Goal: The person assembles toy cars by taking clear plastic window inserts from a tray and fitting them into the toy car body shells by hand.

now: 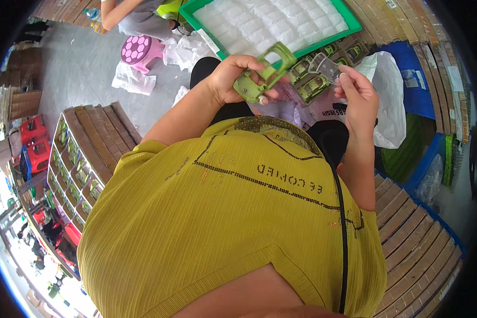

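Observation:
My left hand is closed around a green plastic toy car body shell, which is tilted up with its window openings showing. Between the thumb and fingers of my right hand is a clear plastic window piece, held a short way to the right of the shell and apart from it. Just beyond both hands, a divided carton holds several more green car shells in its compartments. My hands partly cover that carton.
A green tray with white wrapped packs lies ahead. White plastic sheeting hangs at the right, near a blue crate. At the left are a pink stool and a carton of green parts. Another person's arm shows far left.

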### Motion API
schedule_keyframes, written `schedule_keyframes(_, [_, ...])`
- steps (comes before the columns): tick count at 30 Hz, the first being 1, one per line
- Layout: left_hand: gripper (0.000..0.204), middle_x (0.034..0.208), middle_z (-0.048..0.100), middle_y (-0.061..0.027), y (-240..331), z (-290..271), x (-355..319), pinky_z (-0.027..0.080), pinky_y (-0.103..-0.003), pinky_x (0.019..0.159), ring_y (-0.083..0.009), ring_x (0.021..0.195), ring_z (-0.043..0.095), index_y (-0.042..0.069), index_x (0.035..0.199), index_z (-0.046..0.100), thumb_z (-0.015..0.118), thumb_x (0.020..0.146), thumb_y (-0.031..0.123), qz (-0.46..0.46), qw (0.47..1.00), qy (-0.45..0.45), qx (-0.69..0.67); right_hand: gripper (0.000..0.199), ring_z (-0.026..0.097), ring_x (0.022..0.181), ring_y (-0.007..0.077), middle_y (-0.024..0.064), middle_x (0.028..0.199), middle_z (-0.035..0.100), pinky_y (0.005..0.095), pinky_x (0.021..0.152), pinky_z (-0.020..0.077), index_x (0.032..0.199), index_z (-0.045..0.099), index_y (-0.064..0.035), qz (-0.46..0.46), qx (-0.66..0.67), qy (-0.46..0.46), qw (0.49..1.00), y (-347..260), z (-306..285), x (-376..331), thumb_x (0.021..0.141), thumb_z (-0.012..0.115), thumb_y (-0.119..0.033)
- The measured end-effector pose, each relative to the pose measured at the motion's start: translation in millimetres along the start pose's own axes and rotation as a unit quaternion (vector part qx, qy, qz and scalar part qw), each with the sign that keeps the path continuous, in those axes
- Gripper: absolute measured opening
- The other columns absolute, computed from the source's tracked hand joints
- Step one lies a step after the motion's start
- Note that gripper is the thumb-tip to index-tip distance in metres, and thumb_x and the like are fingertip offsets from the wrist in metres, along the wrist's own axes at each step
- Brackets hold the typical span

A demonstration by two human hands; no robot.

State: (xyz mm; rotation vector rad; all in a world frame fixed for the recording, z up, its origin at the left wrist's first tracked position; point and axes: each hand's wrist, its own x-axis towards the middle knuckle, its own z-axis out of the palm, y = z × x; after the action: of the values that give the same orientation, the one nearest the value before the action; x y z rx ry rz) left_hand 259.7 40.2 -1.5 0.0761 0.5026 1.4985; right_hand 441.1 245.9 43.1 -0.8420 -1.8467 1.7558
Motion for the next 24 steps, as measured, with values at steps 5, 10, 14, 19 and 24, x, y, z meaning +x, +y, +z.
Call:
schedule_keyframes(5, [0.053,0.124,0.052,-0.0181,-8.8,7.1,-3.3,0.053,-0.043,0.069,-0.0356,0.103,0.058,0.000,0.133,0.040,0.047,0.091,0.033,-0.050,0.997,-0.017,0.057,0.018,0.056,0.062,0.0070,0.0022,0.081,0.063,0.0202,0.056,0.0458,0.102,0.064,-0.0008,-0.036,-0.086,-0.031,0.995,-9.2,19.3,-13.1,0.085,0.064,-0.007])
schedule_keyframes(10, [0.041,0.108,0.060,-0.0151,-13.4,7.4,-2.1,0.053,-0.042,0.062,-0.0232,0.095,0.060,-0.002,0.120,0.051,0.053,0.090,0.027,0.004,0.993,0.041,0.114,0.016,0.055,0.059,0.0062,0.0022,0.078,0.063,0.0197,0.054,0.0453,0.099,0.065,0.0000,-0.020,-0.060,-0.049,0.997,-10.1,30.8,-17.5,0.084,0.065,-0.006])
schedule_keyframes(14, [0.036,0.105,0.060,-0.0144,-10.7,2.9,-4.2,0.054,-0.043,0.063,-0.0215,0.093,0.059,-0.003,0.113,0.054,0.054,0.089,0.023,-0.023,0.992,0.040,0.120,0.016,0.054,0.057,0.0059,0.0028,0.075,0.063,0.0197,0.052,0.0450,0.098,0.065,0.0004,0.016,-0.083,-0.071,0.994,-6.9,32.4,-18.7,0.083,0.065,-0.006])
schedule_keyframes(19, [0.028,0.100,0.060,-0.0139,-14.3,12.2,-6.5,0.055,-0.044,0.063,-0.0225,0.084,0.061,-0.004,0.105,0.056,0.055,0.089,0.019,-0.007,0.992,0.076,0.095,0.017,0.054,0.057,0.0060,0.0031,0.074,0.063,0.0201,0.052,0.0449,0.097,0.065,0.0009,0.008,-0.114,-0.054,0.992,-1.7,35.8,-20.0,0.083,0.065,-0.007])
schedule_keyframes(24, [0.031,0.098,0.060,-0.0122,-20.1,9.7,-6.4,0.057,-0.041,0.062,-0.0204,0.082,0.062,-0.003,0.105,0.055,0.056,0.090,0.024,0.029,0.981,0.107,0.158,0.015,0.054,0.056,0.0042,0.0008,0.072,0.062,0.0179,0.049,0.0434,0.095,0.065,-0.0007,0.025,-0.138,-0.044,0.989,2.9,39.3,-22.8,0.083,0.067,-0.008])
